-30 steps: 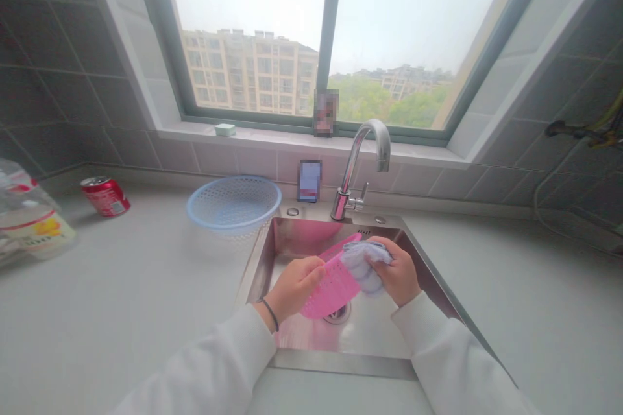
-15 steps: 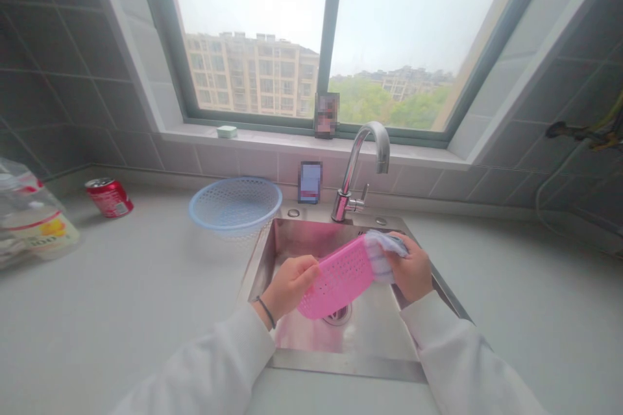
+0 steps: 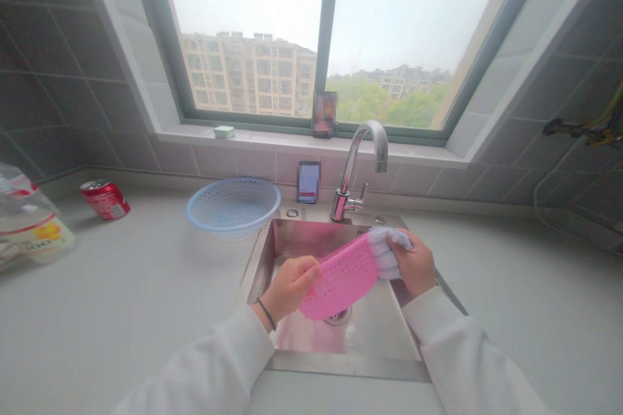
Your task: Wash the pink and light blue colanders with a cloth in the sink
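A pink perforated plastic basket (image 3: 343,275) is held tilted above the steel sink (image 3: 357,337). My left hand (image 3: 289,288) grips its left end, thumb on the upper rim. At the opposite end, a white and grey striped cloth (image 3: 385,258) is folded over the basket's edge. My right hand (image 3: 416,264) is closed on that cloth, pressing it against the basket; the fingers behind are hidden. Part of the drain (image 3: 338,316) shows below the basket.
Behind the sink rises a chrome faucet (image 3: 344,181). A light blue mesh basket (image 3: 233,207) stands left of the sink. Further left are a red can (image 3: 106,200) and a plastic bottle (image 3: 34,227). A pale green block (image 3: 224,132) lies on the windowsill.
My right hand and the cloth have shifted slightly to the right along the basket's end. The left hand keeps its grip. The view has moved a little.
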A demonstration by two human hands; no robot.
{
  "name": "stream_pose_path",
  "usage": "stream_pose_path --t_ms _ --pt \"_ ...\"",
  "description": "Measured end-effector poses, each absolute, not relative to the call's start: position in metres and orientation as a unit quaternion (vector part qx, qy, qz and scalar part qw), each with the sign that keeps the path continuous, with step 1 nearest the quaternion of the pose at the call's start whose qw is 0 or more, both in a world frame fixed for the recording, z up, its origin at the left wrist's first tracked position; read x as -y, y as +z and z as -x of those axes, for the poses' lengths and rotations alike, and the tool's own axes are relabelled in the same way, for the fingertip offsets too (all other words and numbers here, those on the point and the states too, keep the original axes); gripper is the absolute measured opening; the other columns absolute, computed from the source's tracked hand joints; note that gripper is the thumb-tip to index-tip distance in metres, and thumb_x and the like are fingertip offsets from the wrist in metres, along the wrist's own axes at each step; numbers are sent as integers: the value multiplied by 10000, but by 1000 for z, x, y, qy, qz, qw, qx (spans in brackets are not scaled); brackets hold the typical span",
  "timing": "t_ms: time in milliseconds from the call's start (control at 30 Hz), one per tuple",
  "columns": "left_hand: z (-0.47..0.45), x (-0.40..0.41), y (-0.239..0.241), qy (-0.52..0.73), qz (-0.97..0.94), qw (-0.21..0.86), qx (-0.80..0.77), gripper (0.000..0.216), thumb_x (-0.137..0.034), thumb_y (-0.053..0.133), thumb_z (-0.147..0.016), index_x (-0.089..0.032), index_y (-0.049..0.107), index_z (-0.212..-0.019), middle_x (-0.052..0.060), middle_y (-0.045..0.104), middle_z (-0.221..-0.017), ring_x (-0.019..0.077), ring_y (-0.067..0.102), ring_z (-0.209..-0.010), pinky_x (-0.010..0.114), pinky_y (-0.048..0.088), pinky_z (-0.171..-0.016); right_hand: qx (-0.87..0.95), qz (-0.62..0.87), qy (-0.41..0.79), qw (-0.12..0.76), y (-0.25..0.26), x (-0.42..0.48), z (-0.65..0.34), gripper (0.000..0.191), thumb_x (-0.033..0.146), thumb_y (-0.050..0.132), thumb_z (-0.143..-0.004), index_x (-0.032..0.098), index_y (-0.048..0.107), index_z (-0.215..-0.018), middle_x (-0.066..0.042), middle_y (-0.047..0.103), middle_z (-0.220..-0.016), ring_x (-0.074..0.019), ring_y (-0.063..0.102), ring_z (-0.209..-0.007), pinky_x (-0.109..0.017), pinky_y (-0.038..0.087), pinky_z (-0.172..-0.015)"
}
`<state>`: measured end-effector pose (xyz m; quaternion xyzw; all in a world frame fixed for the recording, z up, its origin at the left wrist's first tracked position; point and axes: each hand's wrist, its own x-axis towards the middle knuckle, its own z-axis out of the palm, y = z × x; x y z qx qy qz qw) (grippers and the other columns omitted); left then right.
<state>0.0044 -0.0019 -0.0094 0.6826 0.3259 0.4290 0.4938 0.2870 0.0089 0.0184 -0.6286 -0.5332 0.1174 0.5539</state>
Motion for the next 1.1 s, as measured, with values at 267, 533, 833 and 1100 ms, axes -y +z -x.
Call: stream_pose_path --t_ms 267,533,833,1100 --pt "-3 6 -11 452 -671 478 -341 621 -751 461 -856 -179 466 -617 -29 413 -563 107 386 -526 234 261 -508 519 646 88 553 21 -8 -293 444 538 672 -721 166 733 -957 -107 749 -868 -296 690 -807 -379 542 -684" --pt "-13 -2 -21 429 -706 436 -356 631 -734 349 -919 -177 479 -653 -6 490 -596 129 436 -571 261 310 -567 752 436 132 476 24 33 -214 254 285 650 -726 207 749 -946 -61 788 -890 -236 732 -759 -308 584 -706" --pt "-5 4 -9 418 -694 475 -344 605 -732 509 -845 -161 523 -646 -17 455 -585 112 404 -557 228 279 -514 543 637 80 541 22 -9 -292 431 561 642 -740 180 732 -920 -98 757 -882 -293 679 -805 -391 533 -726" --pt "2 7 -12 434 -641 543 -325 616 -721 602 -795 -120 611 -659 -5 486 -583 100 410 -537 220 290 -511 503 680 126 519 5 -25 -307 461 563 614 -728 152 727 -904 -117 743 -872 -281 652 -806 -385 473 -718"
